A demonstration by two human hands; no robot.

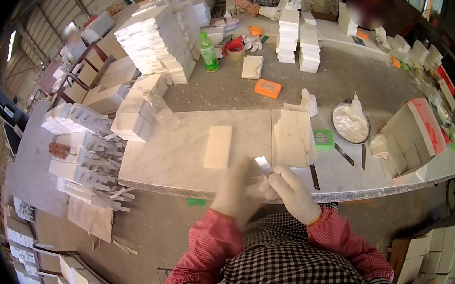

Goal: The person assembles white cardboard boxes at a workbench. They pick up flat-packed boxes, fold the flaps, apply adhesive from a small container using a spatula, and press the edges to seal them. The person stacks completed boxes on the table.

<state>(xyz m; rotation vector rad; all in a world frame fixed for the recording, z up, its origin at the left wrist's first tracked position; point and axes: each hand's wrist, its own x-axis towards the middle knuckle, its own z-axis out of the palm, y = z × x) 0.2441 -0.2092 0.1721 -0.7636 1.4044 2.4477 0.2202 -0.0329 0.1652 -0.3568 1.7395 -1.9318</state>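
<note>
Head view | left hand (237, 193) and right hand (293, 190), both gloved, meet at the near edge of the marble slab (184, 152) | fingers pinch a small pale strip (263, 164) between them | cream tile (218, 147) lies flat just beyond.

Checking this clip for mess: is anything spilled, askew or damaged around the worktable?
Mostly orderly. Oddities: thin white strips jut loosely off the table's left edge, some lying on the floor, and a clear bottle lies tipped over on the slab. Both hands, left and right, hold a small piece.
</note>
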